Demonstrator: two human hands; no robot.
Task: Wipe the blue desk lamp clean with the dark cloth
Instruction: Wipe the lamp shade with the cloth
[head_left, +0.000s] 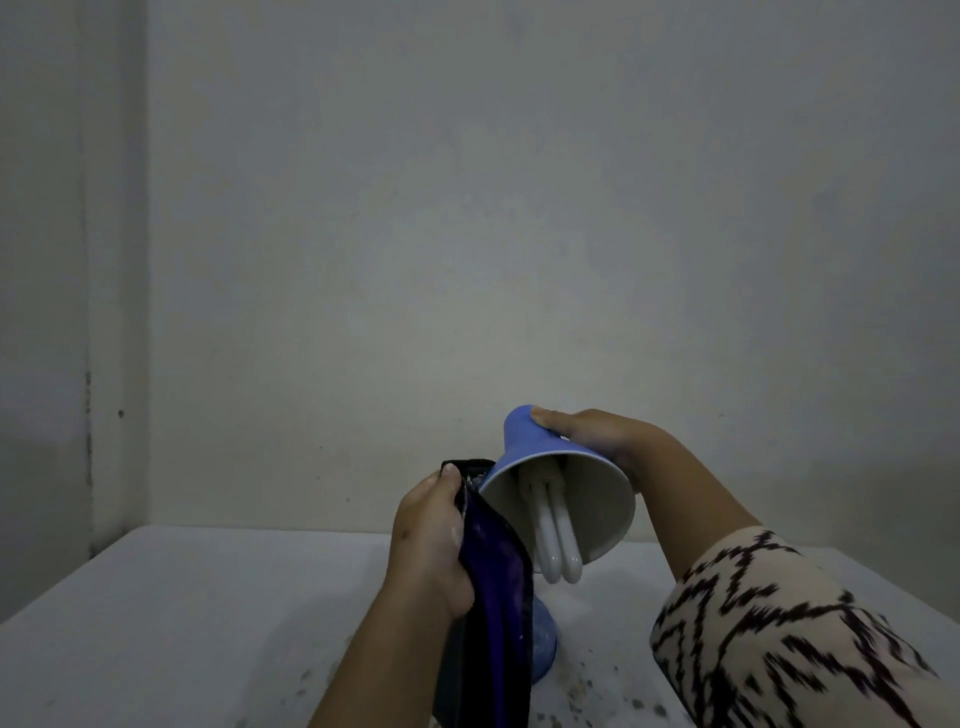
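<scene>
Currently the blue cone-shaped desk lamp shade (524, 447) is tipped with its pale open mouth toward the camera, above the white speckled table (182, 613), exposing the white folded-tube fluorescent bulb (556, 535). The right hand (587, 434) holds the shade from above, thumb laid along the blue outer surface and fingers wrapped behind it. The left hand (434, 535) grips a bunched dark purple-black cloth (498, 587), fingers curled round it; the cloth's upper end touches the shade's left edge and the remainder hangs down in front of the round blue lamp base (545, 644).

Procedure for this step, as judged from the scene:
1. Maintain the right-hand hold so the shade cannot swing on its neck.
2. Draw the cloth around the outer wall in overlapping strokes, from narrow end to rim.
3. Keep pressure off the bulb; the glass tubes project beyond the rim and would probably break easily.
4. Gather the hanging tail to avoid dragging table debris onto the base.
</scene>
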